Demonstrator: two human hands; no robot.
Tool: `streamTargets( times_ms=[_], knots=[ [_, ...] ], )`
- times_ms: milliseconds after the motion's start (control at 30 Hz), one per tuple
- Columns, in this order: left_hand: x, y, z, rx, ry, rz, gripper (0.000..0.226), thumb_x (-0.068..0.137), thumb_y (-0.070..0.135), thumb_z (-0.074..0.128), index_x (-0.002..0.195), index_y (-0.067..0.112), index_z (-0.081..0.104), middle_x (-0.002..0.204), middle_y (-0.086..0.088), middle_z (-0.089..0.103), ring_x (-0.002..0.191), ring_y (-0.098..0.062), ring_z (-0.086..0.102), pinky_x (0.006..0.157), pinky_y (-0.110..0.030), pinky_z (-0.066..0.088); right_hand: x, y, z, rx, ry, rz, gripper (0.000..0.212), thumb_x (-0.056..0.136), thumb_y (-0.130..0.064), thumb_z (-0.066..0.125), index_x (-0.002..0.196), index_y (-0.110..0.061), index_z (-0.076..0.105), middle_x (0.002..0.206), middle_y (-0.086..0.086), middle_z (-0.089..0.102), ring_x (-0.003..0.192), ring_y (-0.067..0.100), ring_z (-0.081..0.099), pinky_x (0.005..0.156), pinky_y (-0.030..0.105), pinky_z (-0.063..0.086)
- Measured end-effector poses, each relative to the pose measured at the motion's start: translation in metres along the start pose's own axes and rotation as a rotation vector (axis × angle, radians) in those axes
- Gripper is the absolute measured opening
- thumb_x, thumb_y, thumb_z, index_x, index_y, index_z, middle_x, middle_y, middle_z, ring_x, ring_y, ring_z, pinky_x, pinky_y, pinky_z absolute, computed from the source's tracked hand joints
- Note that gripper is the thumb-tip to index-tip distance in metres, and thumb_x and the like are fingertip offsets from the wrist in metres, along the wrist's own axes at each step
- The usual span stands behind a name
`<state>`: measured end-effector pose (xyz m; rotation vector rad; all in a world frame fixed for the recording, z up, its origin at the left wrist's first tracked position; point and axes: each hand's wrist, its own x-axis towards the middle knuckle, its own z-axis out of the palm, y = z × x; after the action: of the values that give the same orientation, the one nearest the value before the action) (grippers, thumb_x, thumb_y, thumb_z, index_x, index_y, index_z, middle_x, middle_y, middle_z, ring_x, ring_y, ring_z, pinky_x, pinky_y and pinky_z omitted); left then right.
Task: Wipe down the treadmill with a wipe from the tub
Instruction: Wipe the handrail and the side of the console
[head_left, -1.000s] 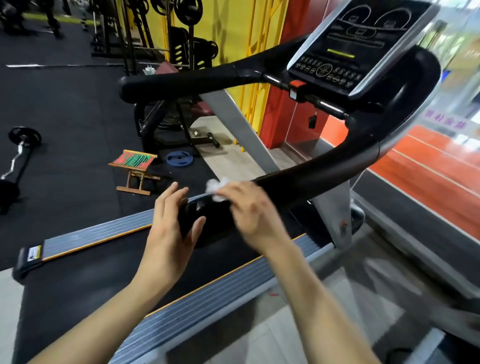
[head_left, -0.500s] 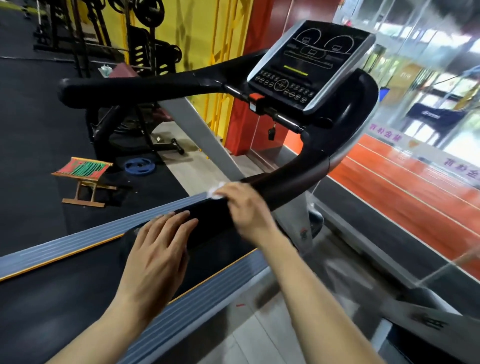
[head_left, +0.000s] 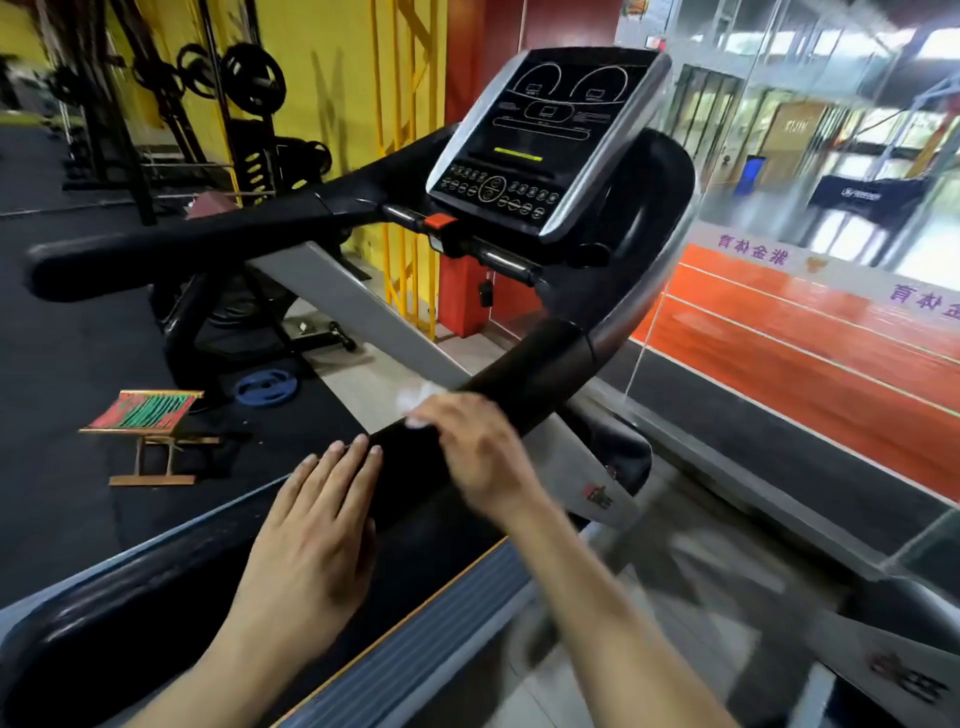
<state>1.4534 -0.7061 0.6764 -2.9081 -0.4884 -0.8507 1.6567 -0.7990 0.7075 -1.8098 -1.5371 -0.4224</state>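
Note:
A black treadmill with a tilted console (head_left: 545, 145) fills the view. Its right handrail (head_left: 524, 369) curves down toward me, and the left handrail (head_left: 171, 249) runs off to the left. My right hand (head_left: 483, 452) holds a crumpled white wipe (head_left: 418, 402) against the top of the right handrail's padded end. My left hand (head_left: 317, 530) lies flat with straight fingers at the near end of the same rail. The dark belt (head_left: 145, 613) and the ribbed grey side rail (head_left: 415, 644) lie below my arms. No tub is in sight.
A small wooden folding stool (head_left: 148, 421) and a blue weight plate (head_left: 266, 387) lie on the black floor to the left. Weight racks (head_left: 228, 93) stand against the yellow wall. A glass wall (head_left: 810, 208) is on the right, with an orange track beyond it.
My view has moved closer and tilted up toward the console. My right hand with the wipe has slid slightly up the right handrail. My left hand stays flat by the rail's end.

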Motion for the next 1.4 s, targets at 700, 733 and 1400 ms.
streamTargets(
  times_ms=[700, 733, 1400],
  knots=[
    [0.09, 0.061, 0.043, 0.094, -0.043, -0.076, 0.06, 0.101, 0.031, 0.037, 0.155, 0.006, 0.037, 0.157, -0.013, 0.044, 0.146, -0.029, 0.041, 0.119, -0.045, 0.034, 0.016, 0.155, -0.069, -0.082, 0.287, 0.327, 0.039, 0.099, -0.012, 0.04, 0.126, -0.007, 0.068, 0.133, 0.013, 0.064, 0.126, 0.028, 0.057, 0.109, 0.049, 0.045],
    [0.092, 0.06, 0.043, 0.107, -0.041, -0.078, 0.06, 0.102, 0.032, 0.036, 0.156, 0.007, 0.037, 0.157, -0.013, 0.044, 0.145, -0.03, 0.042, 0.118, -0.045, 0.035, 0.018, 0.165, -0.072, -0.067, 0.346, 0.385, 0.038, 0.1, -0.006, 0.042, 0.129, -0.007, 0.067, 0.136, 0.012, 0.062, 0.129, 0.025, 0.055, 0.11, 0.047, 0.044],
    [0.164, 0.135, 0.095, 0.052, 0.115, -0.033, 0.06, 0.099, 0.015, 0.047, 0.155, -0.001, 0.033, 0.161, -0.018, 0.035, 0.151, -0.034, 0.03, 0.122, -0.051, 0.027, 0.003, 0.226, -0.055, 0.09, 0.697, 0.533, 0.047, 0.099, 0.007, 0.047, 0.144, -0.004, 0.053, 0.148, 0.009, 0.054, 0.142, 0.019, 0.046, 0.116, 0.039, 0.039]
  ],
)
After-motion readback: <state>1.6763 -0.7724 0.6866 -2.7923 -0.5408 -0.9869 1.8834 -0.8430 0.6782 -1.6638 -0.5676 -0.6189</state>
